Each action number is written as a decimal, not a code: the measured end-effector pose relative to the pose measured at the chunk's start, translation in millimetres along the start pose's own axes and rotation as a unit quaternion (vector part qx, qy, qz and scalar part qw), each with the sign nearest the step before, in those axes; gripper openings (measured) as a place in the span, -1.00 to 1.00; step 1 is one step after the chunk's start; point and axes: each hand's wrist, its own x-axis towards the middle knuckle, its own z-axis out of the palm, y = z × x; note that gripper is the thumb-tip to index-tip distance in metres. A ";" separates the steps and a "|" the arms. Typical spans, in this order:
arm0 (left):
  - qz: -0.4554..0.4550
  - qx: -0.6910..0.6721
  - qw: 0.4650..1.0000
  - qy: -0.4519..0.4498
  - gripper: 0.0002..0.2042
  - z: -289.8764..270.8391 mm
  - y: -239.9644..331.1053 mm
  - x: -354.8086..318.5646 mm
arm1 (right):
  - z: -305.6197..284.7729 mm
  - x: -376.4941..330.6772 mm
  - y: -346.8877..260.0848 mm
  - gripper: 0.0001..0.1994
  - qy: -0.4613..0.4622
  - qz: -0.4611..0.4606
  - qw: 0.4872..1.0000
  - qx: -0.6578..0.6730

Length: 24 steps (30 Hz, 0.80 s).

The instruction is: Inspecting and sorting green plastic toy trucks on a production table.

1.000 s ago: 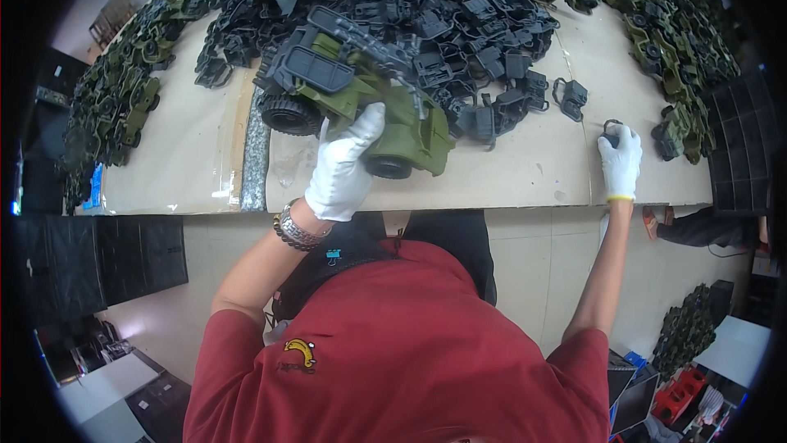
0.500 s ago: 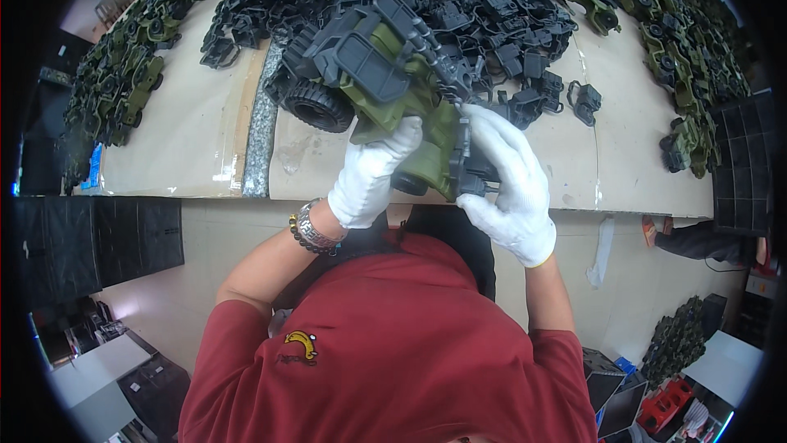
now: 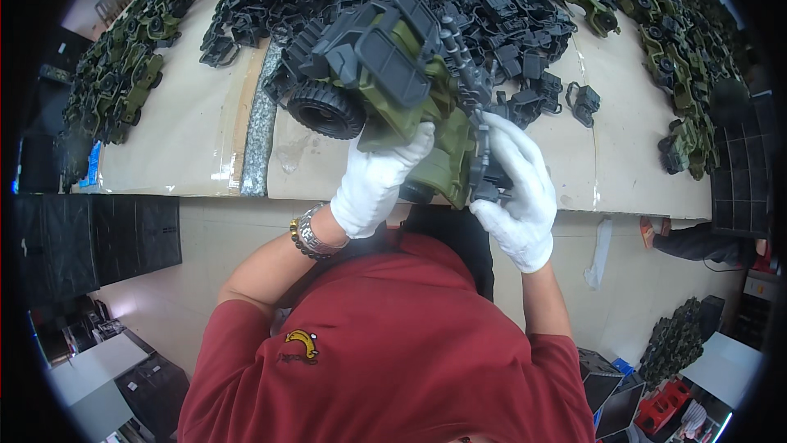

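Both gloved hands clamped on the olive toy truck (image 3: pixel 393 74), held tilted above the near edge of the workbench (image 3: pixel 188 140). Left hand (image 3: pixel 379 181) grips the green body from below, right hand (image 3: pixel 512 189) presses a dark grey part (image 3: pixel 482 168) against its side; loose dark grey parts pile (image 3: pixel 508 17) lies just behind

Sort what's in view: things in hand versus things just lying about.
In hand: green toy truck, held by left hand; dark grey part in right hand.

Lying about: pile of grey parts, finished trucks, cardboard-covered table.
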 end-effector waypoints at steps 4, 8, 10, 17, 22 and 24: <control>0.117 0.181 0.976 -0.025 -0.66 -0.5 5.4 3.4 | -1.6 1.7 -1.2 -0.29 -0.021 0.016 0.999 -0.032; 0.236 0.288 0.928 -0.015 -0.64 -0.6 -2.0 12.1 | -0.1 6.2 1.8 -0.33 -0.020 0.030 0.999 -0.016; 0.124 0.217 0.968 -0.020 -0.63 -6.7 7.8 3.3 | 4.9 16.6 3.0 -0.43 -0.039 -0.030 0.999 -0.014; -0.013 0.014 0.989 -0.148 -0.41 0.3 37.9 16.9 | -10.0 -5.7 -3.0 -0.35 -0.131 0.045 0.975 -0.172; 0.040 -0.086 0.996 0.005 -0.34 12.3 19.0 14.6 | -7.0 12.5 -8.8 -0.29 -0.171 0.020 0.975 -0.138; 0.043 -0.121 0.991 0.031 -0.36 8.3 24.2 10.0 | -5.5 12.1 -5.1 -0.27 -0.186 0.001 0.972 -0.141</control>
